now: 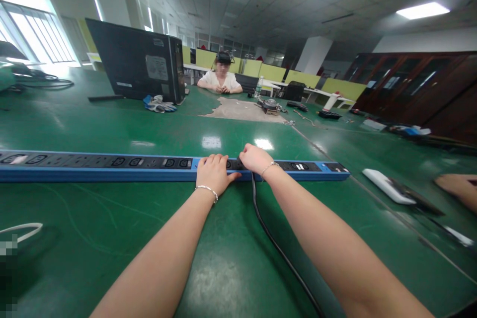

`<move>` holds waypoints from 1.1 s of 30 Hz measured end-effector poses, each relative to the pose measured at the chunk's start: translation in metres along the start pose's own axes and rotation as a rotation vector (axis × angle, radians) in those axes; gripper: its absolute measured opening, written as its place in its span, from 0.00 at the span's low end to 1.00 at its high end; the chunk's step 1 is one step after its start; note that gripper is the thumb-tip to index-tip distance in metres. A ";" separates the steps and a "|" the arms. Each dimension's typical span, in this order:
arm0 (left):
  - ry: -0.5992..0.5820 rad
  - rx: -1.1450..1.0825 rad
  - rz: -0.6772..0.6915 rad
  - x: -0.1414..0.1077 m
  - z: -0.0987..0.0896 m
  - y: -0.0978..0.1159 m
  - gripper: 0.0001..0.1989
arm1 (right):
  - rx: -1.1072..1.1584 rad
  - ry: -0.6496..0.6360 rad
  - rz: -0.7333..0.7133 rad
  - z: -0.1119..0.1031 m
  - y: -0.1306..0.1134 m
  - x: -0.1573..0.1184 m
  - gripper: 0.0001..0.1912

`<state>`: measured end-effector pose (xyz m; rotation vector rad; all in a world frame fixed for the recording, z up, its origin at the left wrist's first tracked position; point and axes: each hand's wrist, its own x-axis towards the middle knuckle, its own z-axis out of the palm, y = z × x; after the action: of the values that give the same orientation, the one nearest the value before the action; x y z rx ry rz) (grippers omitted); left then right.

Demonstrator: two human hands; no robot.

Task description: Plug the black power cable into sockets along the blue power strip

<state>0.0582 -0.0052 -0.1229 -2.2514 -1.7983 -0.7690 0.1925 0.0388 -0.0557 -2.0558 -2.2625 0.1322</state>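
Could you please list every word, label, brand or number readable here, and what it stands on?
None can be read.
Black rectangular computer case: pale grey rectangular sticker, too blurred.
Long blue-and-black power strip: small white marks, too small.
Clear plastic bottle: any print too small.

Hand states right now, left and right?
Left hand: open, laid over the blue power strip, not gripping anything loose.
Right hand: closed, holding the black plug against the strip.
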 end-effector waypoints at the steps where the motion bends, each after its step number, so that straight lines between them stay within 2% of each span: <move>1: -0.006 0.004 -0.001 0.000 0.000 0.000 0.29 | 0.002 0.002 0.001 0.000 0.000 0.000 0.15; 6: -0.030 0.025 -0.017 0.000 -0.001 0.001 0.30 | -0.011 0.000 0.014 -0.003 -0.003 0.000 0.15; 12: -0.035 0.005 -0.017 0.000 -0.002 0.001 0.28 | -0.066 -0.008 0.004 -0.005 -0.021 -0.008 0.17; 16: -0.043 -0.006 -0.013 0.000 -0.001 0.000 0.27 | -0.082 0.016 0.019 0.002 -0.025 -0.016 0.17; 21: -0.012 -0.009 -0.002 -0.001 0.000 0.000 0.27 | -0.069 0.106 0.012 0.015 -0.020 -0.025 0.16; 25: -0.022 -0.003 -0.003 -0.001 -0.001 0.001 0.26 | -0.039 0.116 0.015 0.017 -0.020 -0.023 0.14; 30: -0.039 -0.008 0.012 0.000 -0.005 -0.001 0.27 | 0.116 0.088 0.021 0.019 -0.002 -0.018 0.19; 33: -0.011 -0.038 -0.050 0.004 -0.013 0.004 0.25 | 0.121 0.240 0.027 0.029 0.022 -0.026 0.23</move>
<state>0.0587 -0.0085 -0.1095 -2.2461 -1.8676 -0.8080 0.2129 0.0148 -0.0874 -1.9271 -2.0349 0.0213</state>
